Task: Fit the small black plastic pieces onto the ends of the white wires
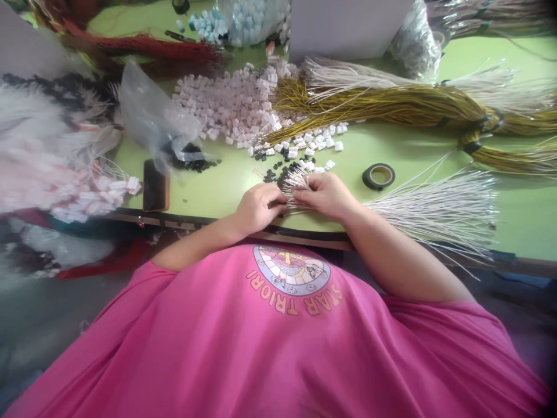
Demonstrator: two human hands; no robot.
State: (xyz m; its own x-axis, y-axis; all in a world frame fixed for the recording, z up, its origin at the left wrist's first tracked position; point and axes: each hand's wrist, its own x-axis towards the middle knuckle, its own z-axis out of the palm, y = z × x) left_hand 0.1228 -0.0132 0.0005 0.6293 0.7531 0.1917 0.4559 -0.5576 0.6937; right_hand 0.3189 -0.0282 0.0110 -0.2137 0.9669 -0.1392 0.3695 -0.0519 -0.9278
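Observation:
My right hand (328,194) is closed round a bundle of thin white wires (444,203), near their tips. The bundle passes under my right forearm and fans out across the table to the right. Close by on the left, my left hand (261,206) has its fingertips pinched together at the wire tips (293,183). Whatever is between those fingertips is too small to make out. Small black connector pieces (274,174) lie just beyond my hands, partly hidden by the wire tips. White connector housings (319,141) are scattered a little farther back.
A large pile of white housings (230,101) and yellow wire bundles (400,107) lie farther back on the green table (209,194). Black tape (378,176) is right of my hands. A phone (155,184), a plastic bag (148,110) and wires with white connectors (82,186) are left.

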